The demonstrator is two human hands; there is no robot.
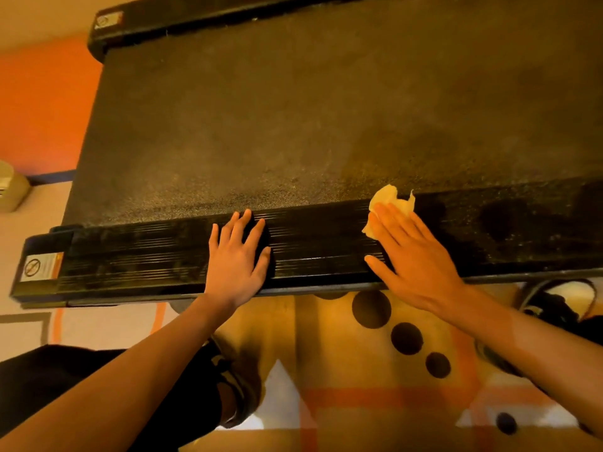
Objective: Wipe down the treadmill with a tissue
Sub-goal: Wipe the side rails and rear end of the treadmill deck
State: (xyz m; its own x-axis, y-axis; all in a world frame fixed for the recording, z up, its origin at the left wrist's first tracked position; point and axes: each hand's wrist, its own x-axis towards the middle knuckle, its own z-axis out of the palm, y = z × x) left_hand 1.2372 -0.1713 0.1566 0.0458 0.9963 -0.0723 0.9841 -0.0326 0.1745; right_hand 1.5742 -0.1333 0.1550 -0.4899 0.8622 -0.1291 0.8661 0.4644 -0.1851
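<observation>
We press the crumpled tissue (390,199) onto the treadmill's (326,37) near side rail (146,256) under the straight, unclenched fingers of our right hand (414,259), its edge poking past the fingertips toward the belt (228,141), while our left hand (236,256) lies flat and empty alongside.

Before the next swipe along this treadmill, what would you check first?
1. The tissue pinned flat under the right hand on the side rail: ok.
2. The left hand braced flat on the rail, apart from the tissue: ok.
3. The rail beyond the tissue clean: not ok, pale specks show.
4. The belt clean: not ok, it looks dusty.
5. The tissue's underside fit for more wiping: cannot tell, hidden.
</observation>
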